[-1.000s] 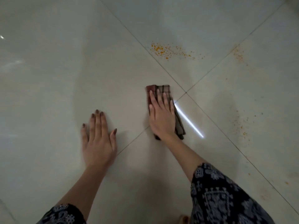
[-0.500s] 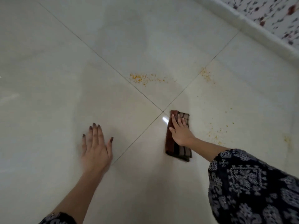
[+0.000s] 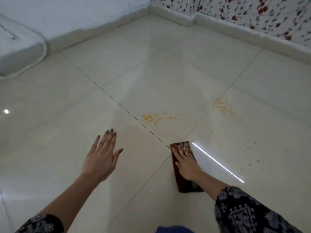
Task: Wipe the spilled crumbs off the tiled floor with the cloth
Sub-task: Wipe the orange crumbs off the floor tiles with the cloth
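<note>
**Asker:** Where is the cloth?

**Me:** The cloth (image 3: 185, 186) lies folded on the tiled floor (image 3: 151, 73) under my right hand (image 3: 186, 165), with its far end at the crossing of the tile joints. My palm and straight fingers lie flat on it and press it, not curled round it. My hand hides its middle. Only the checked far end, a dark red strip on its left and the near end show.

**Asker:** And your other hand?

**Me:** My left hand (image 3: 101, 158) is well apart from the cloth, on its left. The fingers are straight and a little spread, and it holds nothing. It is blurred, so I cannot tell whether it touches the floor.

**Asker:** The crumbs?

**Me:** One orange patch (image 3: 155, 117) lies beyond the cloth and slightly left. A second patch (image 3: 223, 106) lies beyond it to the right. Loose specks (image 3: 252, 155) lie right of the cloth, past a streak of reflected light (image 3: 217, 162) that starts just beside its far end. Whether any crumbs sit under the cloth I cannot see.

**Asker:** Anything cut off?

**Me:** My right sleeve (image 3: 244, 214) runs out of view. Something blue (image 3: 173, 229) nearer than the cloth is cut by the bottom edge. A white curved object (image 3: 16, 47) lies far left of the cloth and beyond it. I cannot tell what either one is.
</note>
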